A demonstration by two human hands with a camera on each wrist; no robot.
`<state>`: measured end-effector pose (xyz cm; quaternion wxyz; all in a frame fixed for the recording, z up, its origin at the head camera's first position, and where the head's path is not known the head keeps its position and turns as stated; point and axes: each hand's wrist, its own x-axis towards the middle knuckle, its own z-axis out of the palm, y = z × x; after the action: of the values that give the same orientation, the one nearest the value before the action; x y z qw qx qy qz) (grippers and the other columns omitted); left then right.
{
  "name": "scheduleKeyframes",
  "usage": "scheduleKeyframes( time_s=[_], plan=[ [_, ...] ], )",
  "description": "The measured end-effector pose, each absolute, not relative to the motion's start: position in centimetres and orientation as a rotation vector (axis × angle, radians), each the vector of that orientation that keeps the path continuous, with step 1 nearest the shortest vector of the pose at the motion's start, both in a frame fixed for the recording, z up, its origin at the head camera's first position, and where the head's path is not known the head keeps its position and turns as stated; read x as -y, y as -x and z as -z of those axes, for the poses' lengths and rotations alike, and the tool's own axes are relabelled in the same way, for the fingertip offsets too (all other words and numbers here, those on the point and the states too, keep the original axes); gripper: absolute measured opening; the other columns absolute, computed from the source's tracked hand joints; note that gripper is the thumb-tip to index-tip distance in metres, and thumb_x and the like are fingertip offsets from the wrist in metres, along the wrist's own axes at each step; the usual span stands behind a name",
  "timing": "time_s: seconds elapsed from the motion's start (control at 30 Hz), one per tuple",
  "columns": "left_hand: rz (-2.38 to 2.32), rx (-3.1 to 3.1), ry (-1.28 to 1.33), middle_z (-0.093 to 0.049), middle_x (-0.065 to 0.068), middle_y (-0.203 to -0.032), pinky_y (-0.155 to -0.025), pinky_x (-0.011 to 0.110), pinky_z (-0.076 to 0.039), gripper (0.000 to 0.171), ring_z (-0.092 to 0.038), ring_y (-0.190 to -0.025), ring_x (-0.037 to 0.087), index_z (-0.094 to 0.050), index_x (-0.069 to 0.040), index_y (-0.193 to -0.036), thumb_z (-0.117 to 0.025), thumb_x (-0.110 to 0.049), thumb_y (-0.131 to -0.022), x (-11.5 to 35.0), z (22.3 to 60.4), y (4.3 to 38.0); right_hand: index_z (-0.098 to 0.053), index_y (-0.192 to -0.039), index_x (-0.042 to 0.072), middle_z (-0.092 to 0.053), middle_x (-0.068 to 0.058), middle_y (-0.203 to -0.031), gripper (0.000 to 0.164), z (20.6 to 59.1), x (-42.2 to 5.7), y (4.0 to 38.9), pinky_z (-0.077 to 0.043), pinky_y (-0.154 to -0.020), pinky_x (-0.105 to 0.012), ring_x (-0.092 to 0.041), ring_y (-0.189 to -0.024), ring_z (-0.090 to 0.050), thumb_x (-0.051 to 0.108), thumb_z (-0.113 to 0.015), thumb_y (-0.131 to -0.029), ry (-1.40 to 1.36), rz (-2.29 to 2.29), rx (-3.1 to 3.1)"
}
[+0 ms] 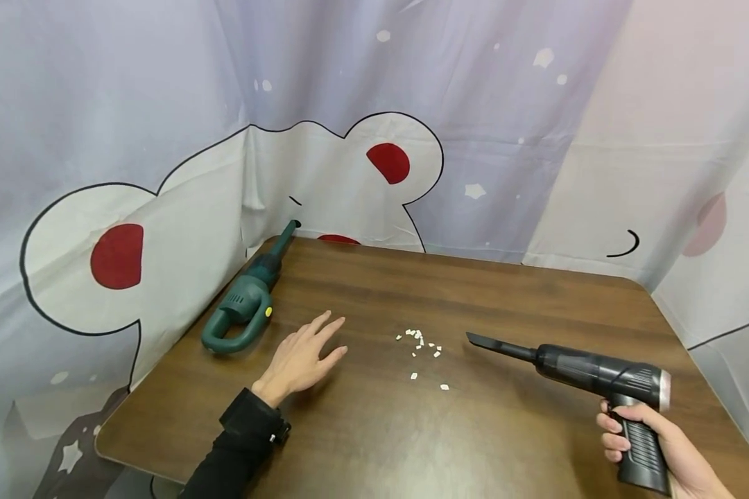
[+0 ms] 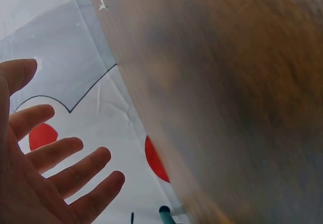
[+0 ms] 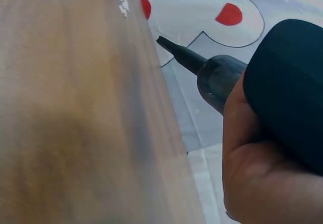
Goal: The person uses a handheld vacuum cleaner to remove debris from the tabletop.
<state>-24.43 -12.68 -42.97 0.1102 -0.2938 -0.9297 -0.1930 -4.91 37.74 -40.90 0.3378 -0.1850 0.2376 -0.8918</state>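
Observation:
My right hand (image 1: 652,436) grips the handle of a black handheld vacuum cleaner (image 1: 599,374), held over the right side of the table with its narrow nozzle pointing left. In the right wrist view the fingers wrap the dark grip, and the vacuum's nozzle (image 3: 184,57) extends away. My left hand (image 1: 302,360) hovers over the left half of the table, fingers spread and holding nothing; the left wrist view shows the same spread fingers (image 2: 75,173). Between the hands lie several small white scraps (image 1: 419,339), loosely scattered on the wood.
A dark green handheld vacuum or blower (image 1: 243,305) with a loop handle lies along the table's left edge, its nozzle toward the back corner. The brown wooden table (image 1: 362,443) has rounded corners. A printed cloth (image 1: 487,138) hangs behind it and at both sides.

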Motion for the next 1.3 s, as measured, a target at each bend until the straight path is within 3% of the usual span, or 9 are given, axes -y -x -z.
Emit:
scheduleKeyframes(
  time_s=[0.33,0.8,1.3],
  plan=[
    [0.579,2.788,0.897,-0.037,0.020,-0.159,-0.104,0.063,-0.041,0.064,-0.045,-0.137,0.044,-0.046,-0.017,-0.155,-0.059,-0.047,-0.100,12.9,42.9,24.4,-0.052,-0.125,0.006,-0.043,0.000,-0.103,0.055,42.3,-36.9,5.1,-0.042,-0.093,-0.028,-0.014,-0.093,-0.039,0.016,-0.002,-0.105,0.468,2.287,-0.623],
    [0.599,2.758,0.897,-0.038,0.022,-0.158,-0.101,0.063,-0.043,0.062,-0.049,-0.133,0.046,-0.047,-0.015,-0.154,-0.059,-0.045,-0.101,13.2,43.2,24.5,-0.053,-0.121,0.004,-0.046,-0.002,-0.102,0.044,42.8,-36.1,5.8,-0.045,-0.094,-0.029,-0.013,-0.089,-0.037,0.014,-0.013,-0.107,0.370,2.353,-0.554],
    [0.598,2.746,0.900,-0.041,0.022,-0.156,-0.098,0.063,-0.045,0.060,-0.053,-0.129,0.045,-0.049,-0.014,-0.152,-0.060,-0.042,-0.101,13.6,43.6,24.6,-0.052,-0.121,0.006,-0.051,-0.005,-0.105,0.044,43.5,-35.7,6.3,-0.045,-0.094,-0.029,-0.012,-0.088,-0.037,0.013,-0.012,-0.106,0.369,2.365,-0.551]
  ],
)
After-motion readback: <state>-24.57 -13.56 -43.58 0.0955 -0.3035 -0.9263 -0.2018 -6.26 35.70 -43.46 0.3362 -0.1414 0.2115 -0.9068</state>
